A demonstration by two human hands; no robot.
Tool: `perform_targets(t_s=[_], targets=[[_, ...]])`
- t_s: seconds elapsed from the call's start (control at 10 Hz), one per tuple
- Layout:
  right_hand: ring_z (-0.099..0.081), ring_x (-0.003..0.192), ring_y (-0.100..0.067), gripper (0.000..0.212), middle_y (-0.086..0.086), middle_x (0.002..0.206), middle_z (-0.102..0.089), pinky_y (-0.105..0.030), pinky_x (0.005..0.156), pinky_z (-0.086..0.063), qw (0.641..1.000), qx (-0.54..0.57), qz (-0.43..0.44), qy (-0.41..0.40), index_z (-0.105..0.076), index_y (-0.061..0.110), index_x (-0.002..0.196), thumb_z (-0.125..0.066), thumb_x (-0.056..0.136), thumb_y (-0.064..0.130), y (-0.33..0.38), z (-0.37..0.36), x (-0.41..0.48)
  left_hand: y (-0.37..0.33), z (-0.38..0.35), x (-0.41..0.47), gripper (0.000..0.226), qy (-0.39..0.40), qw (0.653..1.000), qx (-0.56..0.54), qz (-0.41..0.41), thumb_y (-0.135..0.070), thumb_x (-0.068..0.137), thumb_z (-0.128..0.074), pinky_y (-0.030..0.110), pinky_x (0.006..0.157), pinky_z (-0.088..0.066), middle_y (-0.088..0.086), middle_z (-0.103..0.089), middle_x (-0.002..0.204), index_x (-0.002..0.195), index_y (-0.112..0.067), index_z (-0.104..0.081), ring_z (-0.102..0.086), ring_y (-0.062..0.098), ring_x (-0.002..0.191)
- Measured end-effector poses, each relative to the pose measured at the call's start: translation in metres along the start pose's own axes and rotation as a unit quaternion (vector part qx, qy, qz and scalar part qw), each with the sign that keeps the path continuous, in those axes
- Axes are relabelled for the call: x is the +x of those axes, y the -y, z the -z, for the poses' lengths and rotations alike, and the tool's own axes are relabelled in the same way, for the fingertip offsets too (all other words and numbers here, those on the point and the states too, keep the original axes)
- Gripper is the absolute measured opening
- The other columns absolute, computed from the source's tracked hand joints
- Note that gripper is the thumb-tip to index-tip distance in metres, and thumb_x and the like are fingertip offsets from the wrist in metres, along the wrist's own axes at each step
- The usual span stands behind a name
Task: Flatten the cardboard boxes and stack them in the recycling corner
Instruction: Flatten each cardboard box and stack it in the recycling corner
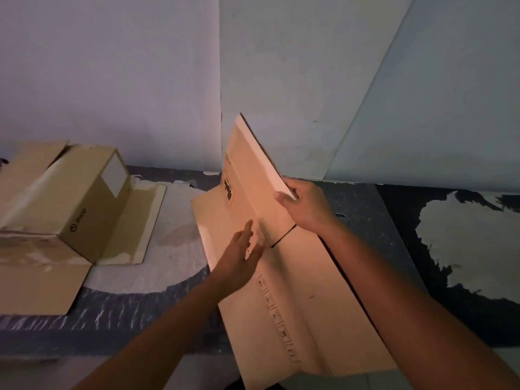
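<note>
Head view | flattened cardboard box (pixel 295 291) tilted before the wall corner (pixel 220 80) | left hand (pixel 239 266) fingers straight, flat on its face | right hand (pixel 305 205) grips its raised flap edge, fingers seemingly curled behind | second box (pixel 81 209) uncollapsed, well left

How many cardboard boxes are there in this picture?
2. A flattened box is held at centre; a standing box sits at left. The flat cardboard around it may be its flaps or another box; I cannot tell.
</note>
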State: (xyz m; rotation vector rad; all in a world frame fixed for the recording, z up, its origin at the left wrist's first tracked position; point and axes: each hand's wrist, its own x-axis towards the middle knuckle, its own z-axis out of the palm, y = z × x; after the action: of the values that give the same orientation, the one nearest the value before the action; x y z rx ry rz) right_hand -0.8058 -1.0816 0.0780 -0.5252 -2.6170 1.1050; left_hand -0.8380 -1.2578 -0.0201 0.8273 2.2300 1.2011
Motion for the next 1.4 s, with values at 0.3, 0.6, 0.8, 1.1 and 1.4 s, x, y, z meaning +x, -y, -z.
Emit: perform_targets(t_s=[0.3, 0.6, 0.8, 1.1, 1.4], targets=[[-0.065, 0.101, -0.004, 0.038, 0.007, 0.115, -0.068, -0.024, 0.092, -0.05, 0.985, 0.158, -0.043, -0.06, -0.06, 0.018, 0.129, -0.064, 0.092, 0.025, -0.027, 0.061, -0.003, 0.03, 0.027, 0.0, 0.063, -0.142, 0.975, -0.018, 0.168, -0.039, 0.097, -0.046, 0.046, 0.104, -0.042, 0.015, -0.027, 0.15, 0.148, -0.009, -0.023, -0.04, 0.034, 0.132], [-0.064, 0.08, -0.012, 0.043, 0.0, 0.096, -0.068, -0.023, 0.06, -0.045, 0.969, 0.124, -0.201, -0.074, -0.054, 0.022, 0.135, -0.059, 0.094, 0.034, -0.186, 0.156, -0.026, 0.021, -0.077, 0.049, 0.065, -0.103, 0.95, -0.023, 0.293, -0.038, 0.093, -0.055, 0.042, 0.101, -0.043, 0.023, -0.043, 0.141, 0.142, -0.001, -0.032, -0.049, 0.038, 0.124], [-0.063, 0.088, -0.015, 0.046, -0.005, 0.109, -0.066, -0.027, 0.067, -0.049, 0.958, 0.102, -0.263, -0.058, -0.05, 0.021, 0.138, -0.055, 0.095, 0.036, -0.286, 0.182, -0.046, -0.002, -0.151, 0.076, 0.045, -0.021, 0.925, -0.042, 0.378, -0.028, 0.095, -0.052, 0.037, 0.096, -0.044, 0.018, -0.054, 0.13, 0.129, 0.001, -0.047, -0.053, 0.036, 0.119], [-0.056, 0.09, -0.018, 0.044, -0.012, 0.115, -0.06, -0.027, 0.068, -0.044, 0.948, 0.022, -0.318, -0.02, -0.045, 0.009, 0.136, -0.042, 0.101, 0.036, -0.366, 0.16, -0.059, 0.01, -0.213, 0.098, 0.062, -0.006, 0.905, 0.012, 0.425, -0.043, 0.088, -0.052, 0.045, 0.106, -0.037, 0.02, -0.041, 0.141, 0.139, -0.011, -0.04, -0.043, 0.038, 0.126], [-0.051, 0.074, -0.018, 0.037, -0.009, 0.098, -0.051, -0.024, 0.053, -0.036, 0.931, -0.078, -0.355, 0.041, -0.035, 0.005, 0.128, -0.037, 0.103, 0.033, -0.387, 0.137, -0.06, 0.005, -0.204, 0.111, 0.038, -0.05, 0.932, -0.093, 0.346, -0.028, 0.096, -0.049, 0.039, 0.09, -0.048, 0.009, -0.059, 0.118, 0.13, -0.011, -0.049, -0.057, 0.027, 0.104]])
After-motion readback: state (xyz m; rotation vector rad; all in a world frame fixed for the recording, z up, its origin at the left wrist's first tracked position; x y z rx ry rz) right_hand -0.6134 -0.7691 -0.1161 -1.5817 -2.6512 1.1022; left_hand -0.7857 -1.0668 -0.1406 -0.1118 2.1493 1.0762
